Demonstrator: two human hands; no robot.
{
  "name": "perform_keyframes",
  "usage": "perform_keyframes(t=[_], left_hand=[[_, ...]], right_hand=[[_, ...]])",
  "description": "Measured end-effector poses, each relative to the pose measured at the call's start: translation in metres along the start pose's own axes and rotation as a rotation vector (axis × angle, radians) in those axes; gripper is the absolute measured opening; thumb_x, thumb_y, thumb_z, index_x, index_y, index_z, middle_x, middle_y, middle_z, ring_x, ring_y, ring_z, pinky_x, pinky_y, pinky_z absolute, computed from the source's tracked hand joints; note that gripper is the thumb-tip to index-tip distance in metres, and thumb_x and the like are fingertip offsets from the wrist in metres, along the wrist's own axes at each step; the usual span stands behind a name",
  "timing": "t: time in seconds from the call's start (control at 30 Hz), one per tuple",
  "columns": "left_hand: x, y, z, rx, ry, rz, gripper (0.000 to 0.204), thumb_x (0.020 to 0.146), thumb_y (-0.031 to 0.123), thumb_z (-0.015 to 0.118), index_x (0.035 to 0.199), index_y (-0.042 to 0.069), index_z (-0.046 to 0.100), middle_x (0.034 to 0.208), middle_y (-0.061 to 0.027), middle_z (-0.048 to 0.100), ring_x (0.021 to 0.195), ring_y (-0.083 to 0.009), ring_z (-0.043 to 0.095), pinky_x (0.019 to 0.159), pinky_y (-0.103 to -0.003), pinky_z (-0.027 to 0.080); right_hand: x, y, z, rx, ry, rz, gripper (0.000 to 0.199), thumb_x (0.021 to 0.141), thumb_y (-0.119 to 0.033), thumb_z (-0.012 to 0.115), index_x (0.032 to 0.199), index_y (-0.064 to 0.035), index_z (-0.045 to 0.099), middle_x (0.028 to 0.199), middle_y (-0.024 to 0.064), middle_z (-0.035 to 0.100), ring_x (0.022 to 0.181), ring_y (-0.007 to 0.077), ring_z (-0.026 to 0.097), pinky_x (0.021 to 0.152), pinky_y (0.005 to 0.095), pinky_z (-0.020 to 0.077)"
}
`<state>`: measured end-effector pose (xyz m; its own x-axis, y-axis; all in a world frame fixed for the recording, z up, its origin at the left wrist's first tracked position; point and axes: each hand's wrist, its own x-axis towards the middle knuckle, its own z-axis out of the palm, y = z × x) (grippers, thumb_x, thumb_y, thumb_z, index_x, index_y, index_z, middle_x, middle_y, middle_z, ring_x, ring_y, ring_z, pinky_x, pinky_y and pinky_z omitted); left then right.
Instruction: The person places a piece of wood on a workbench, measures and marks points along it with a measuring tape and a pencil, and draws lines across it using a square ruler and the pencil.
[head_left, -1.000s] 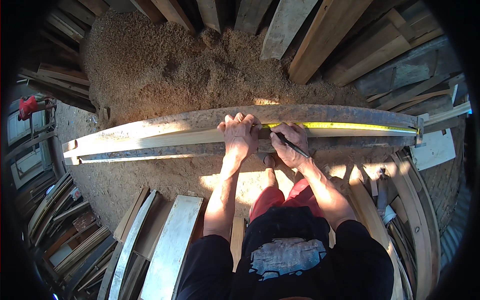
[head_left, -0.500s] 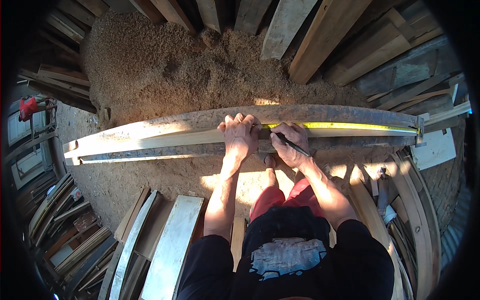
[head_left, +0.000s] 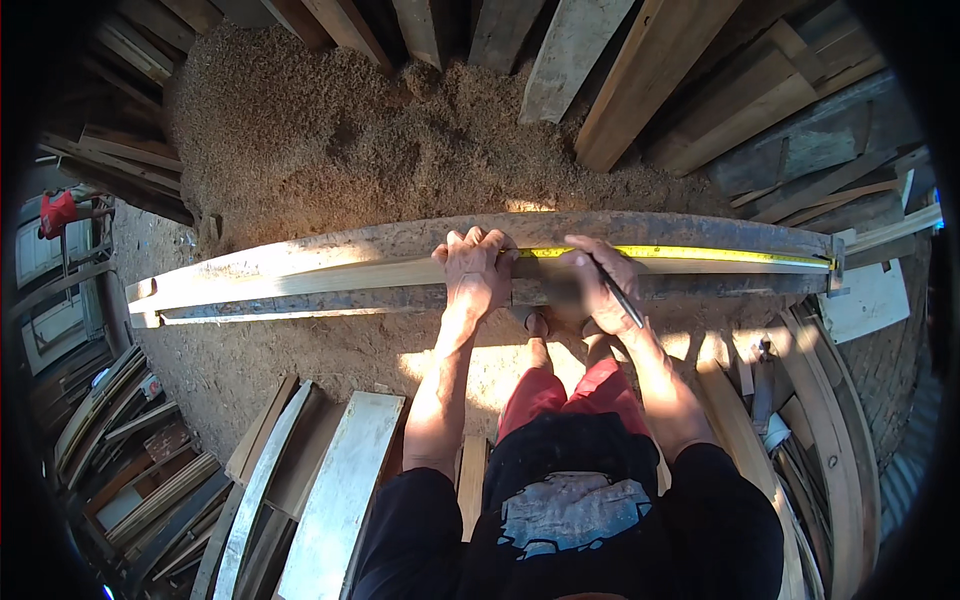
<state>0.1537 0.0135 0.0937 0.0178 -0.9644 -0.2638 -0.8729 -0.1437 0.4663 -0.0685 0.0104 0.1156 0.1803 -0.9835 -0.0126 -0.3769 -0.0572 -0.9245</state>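
A long pale plank (head_left: 370,278) lies crosswise in front of me, between two dark rusty-looking beams (head_left: 660,226). A yellow tape measure (head_left: 720,254) is drawn out along it to its right end. My left hand (head_left: 473,268) rests over the plank, closed round the tape's left end; the tape's case is mostly hidden under my fingers. My right hand (head_left: 608,282), slightly blurred, is just right of it at the plank's near edge. It grips a slim dark pen (head_left: 622,292) that slants down toward my wrist.
A heap of sawdust (head_left: 330,130) lies beyond the beams. Boards (head_left: 640,90) lean at the back. More planks (head_left: 345,490) stand at the near left and near right (head_left: 830,430). A white panel (head_left: 868,300) lies by the right end. A red object (head_left: 57,214) is at far left.
My right hand has drawn back to the right from beside my left hand, lifting the pen away from the plank. My left hand and the tape stay nearly in place.
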Motion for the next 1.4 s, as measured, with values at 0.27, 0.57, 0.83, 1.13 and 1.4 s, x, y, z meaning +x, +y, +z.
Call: perform_keyframes(t=[0.27, 0.57, 0.83, 1.13, 1.4], left_hand=[[-0.001, -0.008, 0.004, 0.058, 0.024, 0.013, 0.008, 0.089, 0.028, 0.074, 0.096, 0.024, 0.073, 0.098, -0.0053, 0.065, 0.104, -0.0334, 0.056, 0.093, -0.053, 0.036], [0.000, -0.010, 0.004, 0.071, 0.007, 0.008, 0.011, 0.089, 0.030, 0.075, 0.097, 0.023, 0.074, 0.100, -0.0045, 0.066, 0.106, -0.0330, 0.057, 0.093, -0.052, 0.037], [0.005, 0.011, -0.005, 0.122, -0.059, -0.006, 0.015, 0.091, 0.030, 0.074, 0.104, 0.022, 0.076, 0.105, -0.0049, 0.068, 0.113, -0.0322, 0.054, 0.101, -0.051, 0.031], [0.022, 0.117, 0.055, 0.047, -0.100, 0.205, 0.021, 0.093, 0.030, 0.070, 0.111, 0.019, 0.075, 0.114, -0.0088, 0.071, 0.119, -0.0316, 0.060, 0.104, -0.050, 0.035], [0.018, 0.116, 0.066, -0.019, -0.046, 0.144, 0.019, 0.090, 0.028, 0.074, 0.107, 0.020, 0.074, 0.106, -0.0088, 0.071, 0.109, -0.0316, 0.064, 0.098, -0.051, 0.037]], right_hand=[[0.009, 0.062, -0.163, -0.868, -0.153, 0.048, 0.023, 0.091, -0.033, 0.073, 0.108, -0.0173, 0.074, 0.102, 0.0056, 0.073, 0.105, 0.0306, 0.062, 0.104, 0.0495, 0.0361], [0.017, 0.096, -0.202, -0.494, -0.275, 0.124, 0.016, 0.083, -0.019, 0.068, 0.080, -0.0036, 0.065, 0.078, 0.0152, 0.067, 0.084, 0.0352, 0.067, 0.084, 0.0459, 0.0494], [0.006, 0.121, -0.199, -0.641, -0.231, 0.037, 0.016, 0.088, -0.020, 0.061, 0.083, -0.0057, 0.056, 0.082, 0.0154, 0.057, 0.088, 0.0360, 0.060, 0.080, 0.0471, 0.0464], [0.009, 0.117, -0.195, -0.644, -0.227, -0.029, 0.014, 0.086, -0.015, 0.060, 0.079, -0.0057, 0.052, 0.078, 0.0143, 0.055, 0.083, 0.0344, 0.059, 0.076, 0.0453, 0.0454], [0.008, 0.116, -0.191, -0.640, -0.204, -0.049, 0.012, 0.084, -0.012, 0.061, 0.078, -0.0059, 0.053, 0.077, 0.0141, 0.056, 0.081, 0.0351, 0.060, 0.075, 0.0454, 0.0463]])
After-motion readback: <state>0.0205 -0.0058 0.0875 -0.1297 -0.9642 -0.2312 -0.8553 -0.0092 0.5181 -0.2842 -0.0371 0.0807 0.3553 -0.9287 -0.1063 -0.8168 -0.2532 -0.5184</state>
